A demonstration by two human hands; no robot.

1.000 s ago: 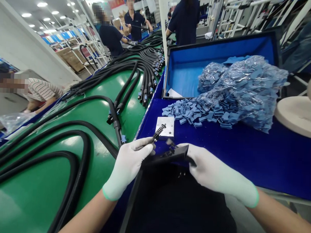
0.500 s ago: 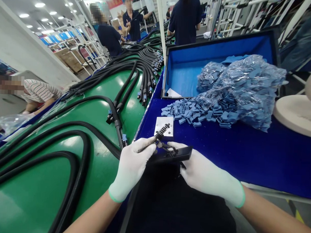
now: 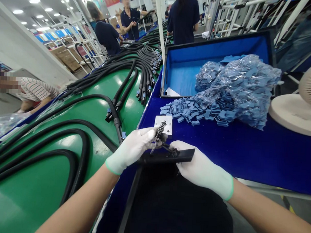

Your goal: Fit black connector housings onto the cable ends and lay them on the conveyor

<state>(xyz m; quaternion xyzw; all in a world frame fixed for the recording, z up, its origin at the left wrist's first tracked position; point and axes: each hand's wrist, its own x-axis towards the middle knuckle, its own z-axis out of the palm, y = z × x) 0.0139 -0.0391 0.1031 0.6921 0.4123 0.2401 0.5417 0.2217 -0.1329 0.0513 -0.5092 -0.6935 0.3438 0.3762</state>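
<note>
Working at a blue-covered bench (image 3: pixel 228 157), the person holds a flat black bar (image 3: pixel 170 156) level across the front of the body, with a small ribbed black part (image 3: pixel 160 129) rising from a thin stem near its middle. The white-gloved left hand (image 3: pixel 130 151) is closed around the ribbed part, pinching it from the side. The white-gloved right hand (image 3: pixel 201 168) curls under the bar and supports it. This looks like close handwork on the small part, and the hold appears to call for keeping the bar steady. Just ahead lies a bare steel plate (image 3: pixel 166 129), beyond it loose blue rubber pieces (image 3: pixel 186 111) spill from a clear plastic bag (image 3: pixel 239 89), and black cables (image 3: pixel 115 120) cross a green belt at left.
</note>
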